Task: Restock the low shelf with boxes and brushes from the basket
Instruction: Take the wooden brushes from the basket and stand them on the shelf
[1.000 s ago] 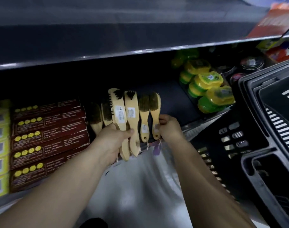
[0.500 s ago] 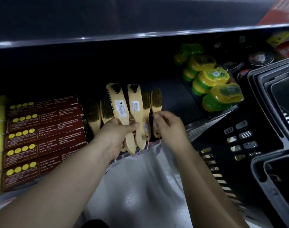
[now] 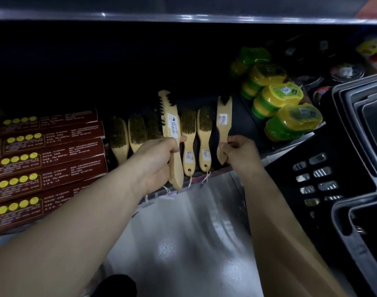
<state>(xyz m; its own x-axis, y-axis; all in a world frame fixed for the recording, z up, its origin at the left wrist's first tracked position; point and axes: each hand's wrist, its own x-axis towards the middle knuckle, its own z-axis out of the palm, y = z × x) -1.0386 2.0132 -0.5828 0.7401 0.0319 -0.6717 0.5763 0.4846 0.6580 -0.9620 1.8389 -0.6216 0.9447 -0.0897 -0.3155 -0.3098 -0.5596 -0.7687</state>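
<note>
On the low shelf (image 3: pixel 243 168) lies a row of wooden brushes. My left hand (image 3: pixel 157 161) grips a long wooden brush (image 3: pixel 171 125) by its handle, bristle end pointing into the shelf. My right hand (image 3: pixel 239 151) pinches the handle of a second long brush (image 3: pixel 224 121) at the right end of the row. Between them lie two short brushes (image 3: pixel 188 133) (image 3: pixel 204 133) with string loops. More short brushes (image 3: pixel 119 138) lie left of my left hand. Dark red boxes (image 3: pixel 50 159) are stacked at the shelf's left. The black basket (image 3: pixel 324 168) stands at the right.
Yellow-and-green lidded tubs (image 3: pixel 281 99) are stacked at the shelf's right, with round tins (image 3: pixel 346 71) behind them. An upper shelf edge (image 3: pixel 183 17) overhangs the space. The shiny floor (image 3: pixel 179 243) lies below between my arms.
My hands have drawn apart. The right hand took one long brush from the bundle and moved it right; two short brushes now lie on the shelf between the hands.
</note>
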